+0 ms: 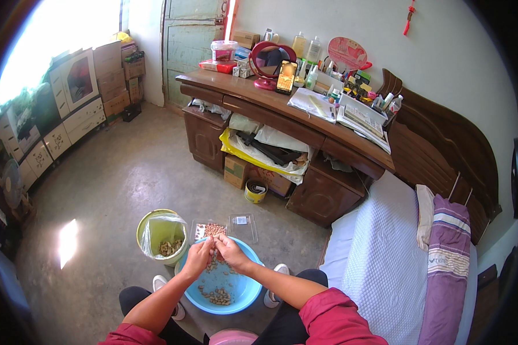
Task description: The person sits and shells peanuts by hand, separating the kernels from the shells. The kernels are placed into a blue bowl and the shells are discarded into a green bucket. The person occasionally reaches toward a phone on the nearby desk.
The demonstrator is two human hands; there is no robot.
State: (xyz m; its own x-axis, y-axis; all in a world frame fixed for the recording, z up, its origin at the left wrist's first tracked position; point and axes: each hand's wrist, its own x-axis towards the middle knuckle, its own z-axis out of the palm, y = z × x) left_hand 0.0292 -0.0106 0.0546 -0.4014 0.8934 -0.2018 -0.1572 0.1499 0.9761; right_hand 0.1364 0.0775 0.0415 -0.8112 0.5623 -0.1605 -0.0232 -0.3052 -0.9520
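Observation:
My left hand and my right hand meet at the fingertips above the far part of a blue plastic basin. They pinch a small thing, apparently a peanut, mostly hidden by the fingers. Unshelled peanuts lie in the near part of the basin, with more scattered beneath my hands. Just beyond the basin, a clear plastic tray holds reddish shelled peanuts. To the left stands a green bucket lined with a clear plastic bag, with peanut shells at its bottom.
A clear plastic lid lies on the concrete floor beside the tray. My shoes flank the basin. A wooden desk holds a mirror, a phone and bottles. At right is a bed; cabinets line the left wall.

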